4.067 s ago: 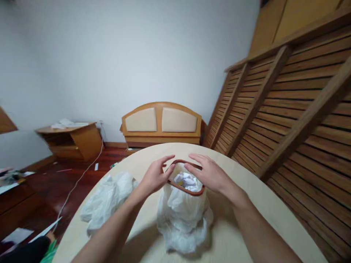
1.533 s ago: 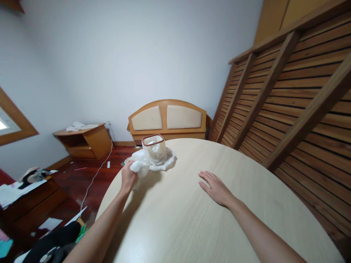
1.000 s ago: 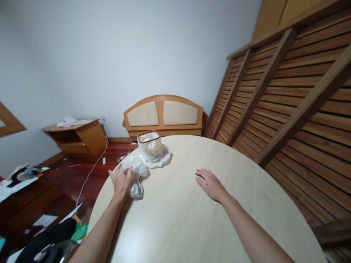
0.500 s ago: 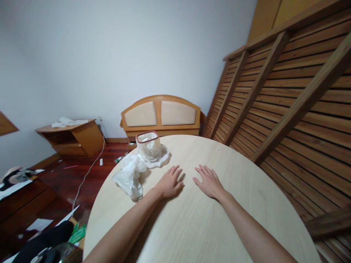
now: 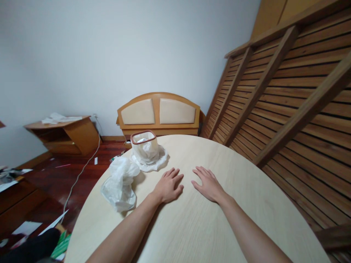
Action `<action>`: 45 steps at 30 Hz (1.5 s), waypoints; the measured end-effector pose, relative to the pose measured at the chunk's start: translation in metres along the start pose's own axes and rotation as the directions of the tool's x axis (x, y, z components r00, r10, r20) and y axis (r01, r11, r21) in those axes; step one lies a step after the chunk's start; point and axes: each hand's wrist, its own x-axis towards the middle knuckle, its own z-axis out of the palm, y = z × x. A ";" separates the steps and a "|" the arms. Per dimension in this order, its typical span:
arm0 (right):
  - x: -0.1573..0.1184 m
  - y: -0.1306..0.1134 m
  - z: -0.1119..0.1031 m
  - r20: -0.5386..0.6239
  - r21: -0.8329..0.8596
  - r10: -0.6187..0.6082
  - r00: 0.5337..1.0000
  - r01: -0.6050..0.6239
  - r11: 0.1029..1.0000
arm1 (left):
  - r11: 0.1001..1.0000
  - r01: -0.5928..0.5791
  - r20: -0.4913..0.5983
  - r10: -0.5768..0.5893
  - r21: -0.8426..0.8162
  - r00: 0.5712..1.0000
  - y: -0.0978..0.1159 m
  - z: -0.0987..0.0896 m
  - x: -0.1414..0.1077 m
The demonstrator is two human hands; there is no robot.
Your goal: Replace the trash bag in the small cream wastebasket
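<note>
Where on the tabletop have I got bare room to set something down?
On the round pale wood table: right of the open right hand, out to the edge; the near middle, between left forearm and right forearm; the far side, right of the small cream bin with a brown rim. Crowded: the left, where a crumpled white plastic bag lies beside that bin.
</note>
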 end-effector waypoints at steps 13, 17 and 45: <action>0.001 -0.004 -0.002 0.042 -0.004 0.023 0.999 -0.023 1.000 | 0.998 0.068 0.026 -0.068 -0.008 0.997 0.001 0.000 0.002; 0.000 -0.004 -0.002 0.033 0.005 0.019 0.999 -0.019 1.000 | 0.997 0.073 0.033 -0.073 -0.003 0.997 0.001 -0.001 0.003; 0.002 0.001 0.006 -0.007 -0.042 -0.011 1.000 0.011 0.999 | 0.996 0.079 0.048 -0.081 0.029 0.996 0.003 -0.002 0.001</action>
